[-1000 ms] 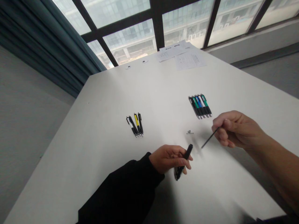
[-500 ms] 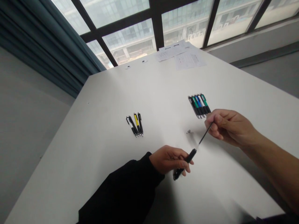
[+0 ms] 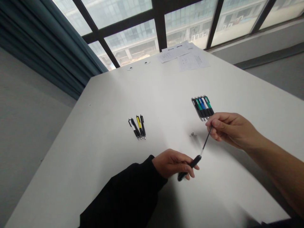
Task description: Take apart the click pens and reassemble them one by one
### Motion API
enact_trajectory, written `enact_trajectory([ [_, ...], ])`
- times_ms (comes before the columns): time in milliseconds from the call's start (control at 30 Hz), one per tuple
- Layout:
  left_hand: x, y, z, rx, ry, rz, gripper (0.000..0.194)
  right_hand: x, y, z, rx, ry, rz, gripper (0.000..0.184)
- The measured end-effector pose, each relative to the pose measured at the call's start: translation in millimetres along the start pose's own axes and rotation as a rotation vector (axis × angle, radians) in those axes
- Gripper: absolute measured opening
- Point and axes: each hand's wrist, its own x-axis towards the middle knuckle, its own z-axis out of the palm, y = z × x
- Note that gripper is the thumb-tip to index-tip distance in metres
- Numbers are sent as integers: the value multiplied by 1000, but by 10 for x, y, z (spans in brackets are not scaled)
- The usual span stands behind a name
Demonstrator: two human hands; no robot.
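As the head view showed, the left hand [image 3: 174, 163], low in the centre of the frame, curled loosely around a black barrel [image 3: 196, 161] with thumb and fingers against it. The right hand [image 3: 231, 128], right of centre, had thumb and forefinger pinched on the upper end of a thin refill [image 3: 206, 138], the other fingers bent in. The refill slanted down to the barrel's upper end and seemed to meet it; whether any of it was inside was too small to tell. The barrel was probably tilted up and right so that this end faced the refill, and the pinch at the far tip likely kept the refill's length exposed.

A small part [image 3: 192, 134] lay on the counter [image 3: 166, 95] just left of the refill, perhaps to stay within reach. Four pens [image 3: 138, 123] left of centre and five pens [image 3: 201, 104] above the right hand lay side by side, apparently to keep two groups apart.

Compared with a second earlier, the refill's lower end had come from beside the barrel to its end, and the right hand had shifted left. Both groups lay unchanged.
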Motion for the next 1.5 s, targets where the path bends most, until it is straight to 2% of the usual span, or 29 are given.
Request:
enact_trajectory([
  [267,-10,-14,-14,0,1,7,44,3,31,-54,-36,22,-4,25],
  [433,-8,-13,-1,2,10,11,44,-9,71,-123,-137,3,-12,24],
  [600,22,-25,27,-19,64,26,45,-38,98,-58,-257,-138,-18,22],
  [800,34,-16,43,-52,75,6,47,-43,206,47,-332,-339,121,17],
  [867,35,-11,45,-49,78,3,48,-43,236,38,-290,-366,152,23],
  [967,37,-9,46,-56,81,9,48,-43,244,8,-212,-361,180,33],
  [1100,38,-11,45,-54,91,-3,46,-49,210,-7,-229,-376,172,20],
  [1500,59,-37,87,-80,175,4,47,-61,195,76,-339,-361,164,25],
])
